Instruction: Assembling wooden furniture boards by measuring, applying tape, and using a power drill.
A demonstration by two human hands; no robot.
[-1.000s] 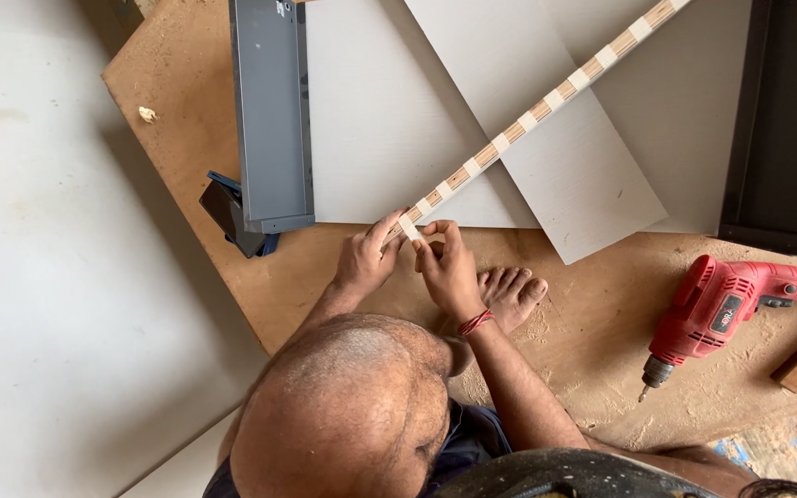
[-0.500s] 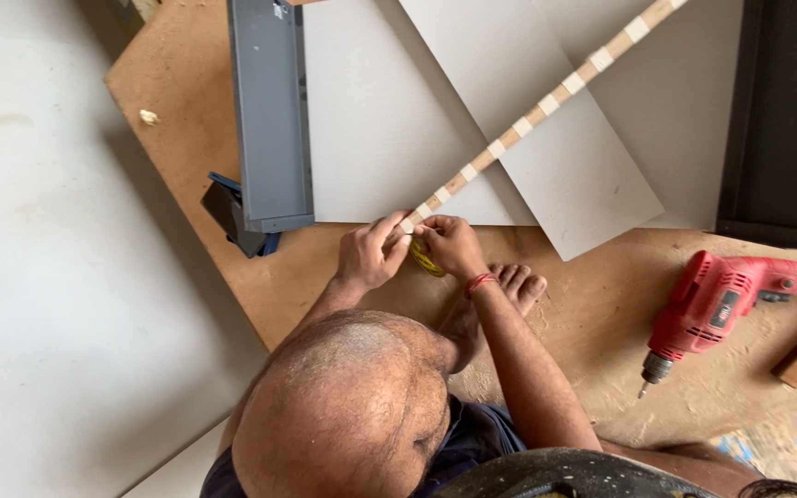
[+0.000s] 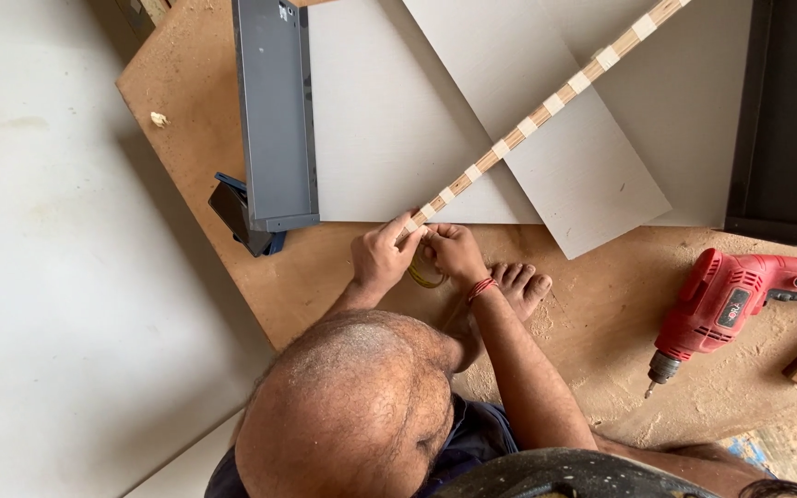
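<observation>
Sitting on sawdusty brown particle board (image 3: 232, 120) w/ pale grey laminate panels (image 3: 389, 120). Long thin wooden strip w/ white tape patches (image 3: 528, 120) staying diagonal across panels. Left hand (image 3: 382, 258) & right hand (image 3: 454, 254) closing in vs. a sec ago, fingers pinching strip's near end; yellow loop (image 3: 422, 277) just below.
</observation>
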